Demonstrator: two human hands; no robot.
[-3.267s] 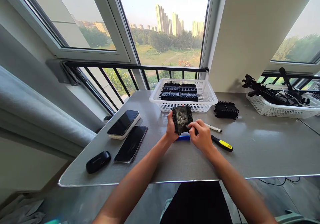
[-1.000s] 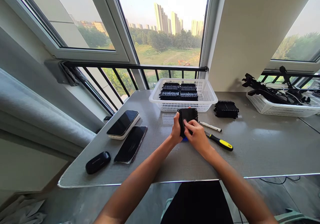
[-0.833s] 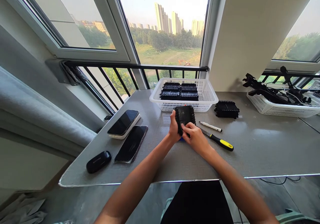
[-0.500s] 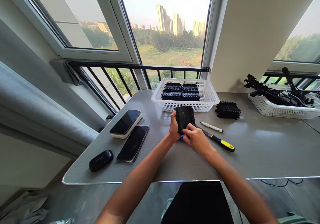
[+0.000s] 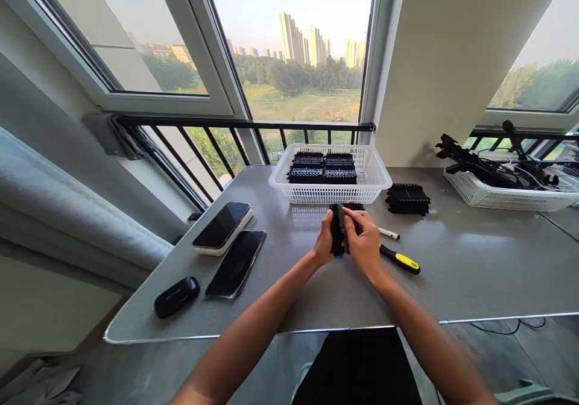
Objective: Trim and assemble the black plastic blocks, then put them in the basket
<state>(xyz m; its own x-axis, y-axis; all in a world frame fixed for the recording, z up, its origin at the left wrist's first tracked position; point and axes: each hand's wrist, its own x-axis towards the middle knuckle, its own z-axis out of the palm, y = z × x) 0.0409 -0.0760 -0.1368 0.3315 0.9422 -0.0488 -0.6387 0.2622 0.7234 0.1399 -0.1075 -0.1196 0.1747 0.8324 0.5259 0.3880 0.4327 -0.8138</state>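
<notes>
A black plastic block with toothed edges point(image 5: 336, 230) is held between my two hands above the table, in front of the white basket. My left hand point(image 5: 324, 240) grips its left side. My right hand point(image 5: 364, 242) has its thumb and fingers closed on the right part, where a greyish strip stands up along the middle. Whether that strip is a separate piece I cannot tell. Just right of my right hand lie a white marker point(image 5: 389, 234) and a tool with a black and yellow handle point(image 5: 401, 260), both partly hidden by the hand.
Several similar black blocks point(image 5: 322, 167) sit in the white basket point(image 5: 375, 182), and another black block point(image 5: 408, 199) lies beside it. Left are two phones point(image 5: 236, 263) point(image 5: 222, 224), one on a white box, and a black case point(image 5: 177, 297). A second basket point(image 5: 511, 191) holds black gear and cables.
The black block has been turned from its broad face toward a narrower view. My right hand has moved up from its lower edge to its upper right part. The view has shifted slightly.
</notes>
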